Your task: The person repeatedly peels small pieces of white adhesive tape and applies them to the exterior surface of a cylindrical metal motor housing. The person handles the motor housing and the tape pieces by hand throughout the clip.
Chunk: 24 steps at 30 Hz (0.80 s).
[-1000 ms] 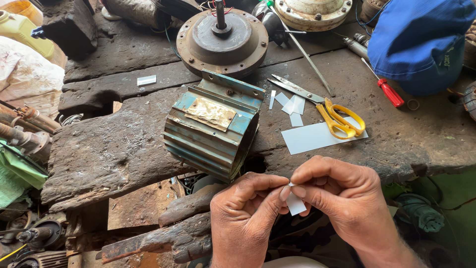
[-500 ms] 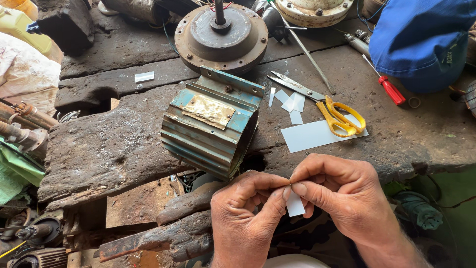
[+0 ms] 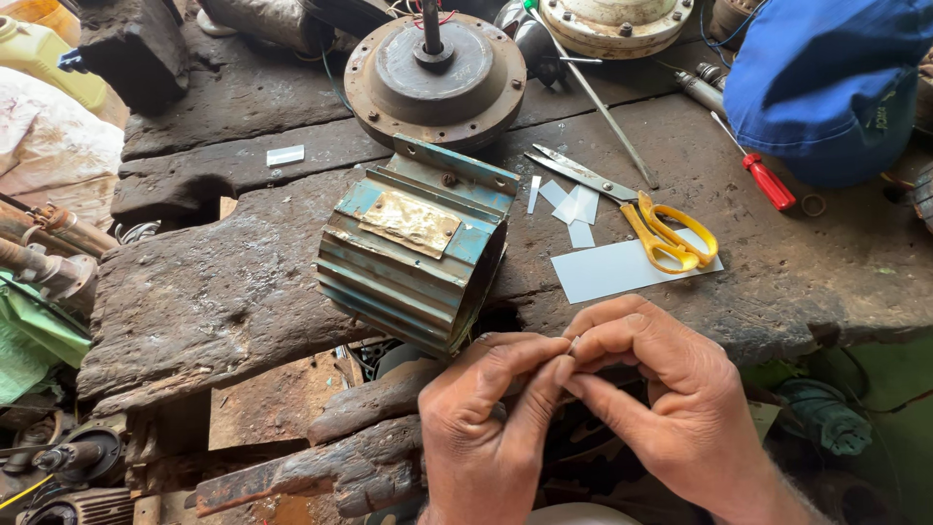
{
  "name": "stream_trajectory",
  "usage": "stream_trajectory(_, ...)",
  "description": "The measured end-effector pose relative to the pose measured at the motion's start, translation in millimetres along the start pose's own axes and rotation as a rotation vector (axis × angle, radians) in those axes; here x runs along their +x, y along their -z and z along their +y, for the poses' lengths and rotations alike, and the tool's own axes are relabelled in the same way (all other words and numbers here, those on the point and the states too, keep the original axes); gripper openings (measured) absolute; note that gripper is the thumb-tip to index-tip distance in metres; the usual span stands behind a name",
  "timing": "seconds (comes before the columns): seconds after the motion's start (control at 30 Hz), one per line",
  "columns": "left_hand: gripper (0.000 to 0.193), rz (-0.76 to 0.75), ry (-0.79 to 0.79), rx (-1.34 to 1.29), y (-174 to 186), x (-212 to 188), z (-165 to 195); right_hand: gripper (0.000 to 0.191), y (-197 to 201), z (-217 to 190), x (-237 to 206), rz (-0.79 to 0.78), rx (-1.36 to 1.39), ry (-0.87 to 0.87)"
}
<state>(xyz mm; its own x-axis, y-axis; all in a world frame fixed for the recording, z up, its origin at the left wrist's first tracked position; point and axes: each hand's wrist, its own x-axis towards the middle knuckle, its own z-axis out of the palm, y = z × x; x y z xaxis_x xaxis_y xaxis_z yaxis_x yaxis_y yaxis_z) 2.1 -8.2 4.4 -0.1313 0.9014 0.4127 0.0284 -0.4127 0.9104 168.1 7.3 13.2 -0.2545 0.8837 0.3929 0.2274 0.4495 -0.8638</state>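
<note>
My left hand (image 3: pixel 486 418) and my right hand (image 3: pixel 661 389) meet fingertip to fingertip in front of the bench edge, pinching a small white paper strip (image 3: pixel 573 343) between them; only a sliver of it shows. Just beyond my left hand a ribbed teal motor housing (image 3: pixel 413 248) with a worn brass plate lies on its side on the wooden bench (image 3: pixel 224 282). To the right of the housing lie a white paper sheet (image 3: pixel 607 272), small paper offcuts (image 3: pixel 575 207) and yellow-handled scissors (image 3: pixel 651 219).
A round rusty motor end cover with a shaft (image 3: pixel 434 70) stands behind the housing. A red-handled screwdriver (image 3: pixel 763 173) and a blue cloth cap (image 3: pixel 826 78) are at the far right. A yellow can (image 3: pixel 49 63) and pipes (image 3: pixel 44 243) sit at the left.
My fingers have closed over the paper strip, so less of it shows than before. The view has shifted slightly; the things on the bench have not moved.
</note>
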Motion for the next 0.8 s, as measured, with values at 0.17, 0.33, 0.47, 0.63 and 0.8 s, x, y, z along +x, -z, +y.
stream_trajectory(0.17,0.015,-0.024,-0.038,0.070,1.6,1.9,0.3,0.017,-3.0,1.0,-5.7,0.174,0.123,-0.210)
stream_trajectory(0.33,0.013,-0.023,-0.235,0.246,-0.4,-0.1,-2.2,0.007,-1.6,3.6,-8.7,0.154,-0.054,-0.162)
stream_trajectory(0.47,0.010,-0.015,-0.111,0.187,-1.9,-3.0,-4.5,0.006,4.9,4.9,-4.6,0.047,0.098,-0.267)
stream_trajectory(0.63,0.007,-0.067,0.152,-0.167,-0.4,-4.2,-4.7,0.004,3.4,1.0,-2.0,0.066,0.158,-0.156)
stream_trajectory(0.8,0.017,0.007,-0.251,0.188,-0.9,-3.5,-2.9,0.007,-4.0,0.0,-2.3,0.118,-0.105,-0.100)
